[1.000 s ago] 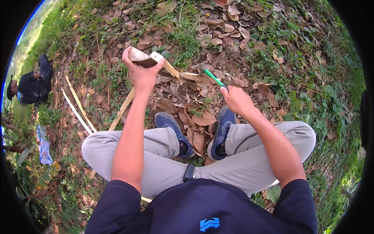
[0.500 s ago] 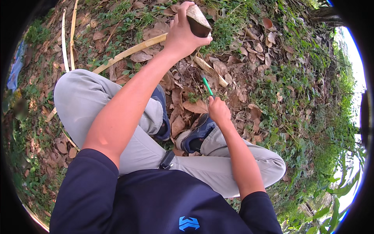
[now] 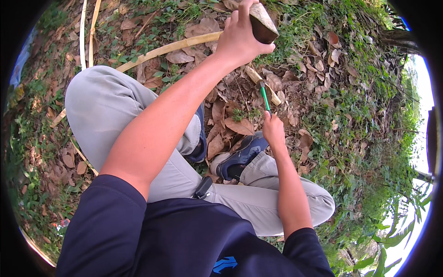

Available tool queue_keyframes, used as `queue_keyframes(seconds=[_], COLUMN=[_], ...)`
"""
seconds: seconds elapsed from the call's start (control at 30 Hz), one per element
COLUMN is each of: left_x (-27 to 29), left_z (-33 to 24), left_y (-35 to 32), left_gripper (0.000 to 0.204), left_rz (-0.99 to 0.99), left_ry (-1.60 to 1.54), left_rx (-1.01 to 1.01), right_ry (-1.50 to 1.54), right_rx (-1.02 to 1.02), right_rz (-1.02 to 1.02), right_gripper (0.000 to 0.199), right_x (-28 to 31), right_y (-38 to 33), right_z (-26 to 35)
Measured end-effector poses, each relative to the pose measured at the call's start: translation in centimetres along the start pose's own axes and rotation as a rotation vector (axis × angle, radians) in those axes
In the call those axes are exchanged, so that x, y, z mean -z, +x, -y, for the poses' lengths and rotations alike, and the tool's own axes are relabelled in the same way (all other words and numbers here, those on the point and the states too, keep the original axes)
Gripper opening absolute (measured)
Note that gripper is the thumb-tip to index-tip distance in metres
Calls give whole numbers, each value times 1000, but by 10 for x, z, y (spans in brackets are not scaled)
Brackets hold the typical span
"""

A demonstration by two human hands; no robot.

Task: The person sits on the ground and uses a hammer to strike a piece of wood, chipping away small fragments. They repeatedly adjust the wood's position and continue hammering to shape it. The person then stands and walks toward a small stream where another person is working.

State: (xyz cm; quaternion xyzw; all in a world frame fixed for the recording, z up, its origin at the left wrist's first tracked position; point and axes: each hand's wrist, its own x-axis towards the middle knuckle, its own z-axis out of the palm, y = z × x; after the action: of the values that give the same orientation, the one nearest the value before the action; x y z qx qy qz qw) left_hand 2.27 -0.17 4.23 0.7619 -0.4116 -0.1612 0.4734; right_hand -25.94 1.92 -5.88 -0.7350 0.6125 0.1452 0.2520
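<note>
My left hand [image 3: 240, 44] is stretched far forward, closed around a chunky block [image 3: 264, 24] with a pale rough top and a dark brown side. Its material is hard to tell. A long flat bamboo strip [image 3: 170, 48] runs from beside my left knee to behind that hand, where its end is hidden. My right hand [image 3: 274, 131], nearer to me, grips a small hammer [image 3: 265, 97] by its green handle. The hammer's dark head is over a short split piece of bamboo [image 3: 276, 98] on the leafy ground, but I cannot tell whether they touch.
Two thin pale strips [image 3: 91, 41] stand out at the far left. Dry leaves [image 3: 240, 125] and green weeds [image 3: 341, 152] cover the ground. My shoes [image 3: 240, 157] are close below the hammer. A tree trunk [image 3: 399, 40] is at the far right, and something blue [image 3: 19, 62] at the left rim.
The view has shifted a little. My left hand and the block have moved slightly to the right. My right hand has also moved right and slightly away, and the hammer's head now shows more plainly.
</note>
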Motion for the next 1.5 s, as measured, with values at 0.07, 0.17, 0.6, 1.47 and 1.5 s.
queue_keyframes(seconds=[0.07, 0.17, 0.6, 1.47, 1.5], left_x=[5, 4, -16, -15, -15], left_z=[-2, -7, 11, -4, -4], left_y=[-2, 2, -9, -15, -16], left_gripper=[110, 110, 105, 105, 105], left_rz=[29, 38, 55, 168, 178], left_ry=[34, 35, 65, 68, 83], left_rx=[64, 74, -101, -130, -130], right_ry=[42, 100, 267, 249, 323], right_rx=[1, 57, 134, 112, 164], right_rz=[-63, -127, -149, -212, -295], right_gripper=[51, 51, 52, 47, 44], right_x=[10, 10, 24, 5, 8], right_y=[-4, -5, 2, -2, -1], right_z=[12, 19, 24, 6, 7])
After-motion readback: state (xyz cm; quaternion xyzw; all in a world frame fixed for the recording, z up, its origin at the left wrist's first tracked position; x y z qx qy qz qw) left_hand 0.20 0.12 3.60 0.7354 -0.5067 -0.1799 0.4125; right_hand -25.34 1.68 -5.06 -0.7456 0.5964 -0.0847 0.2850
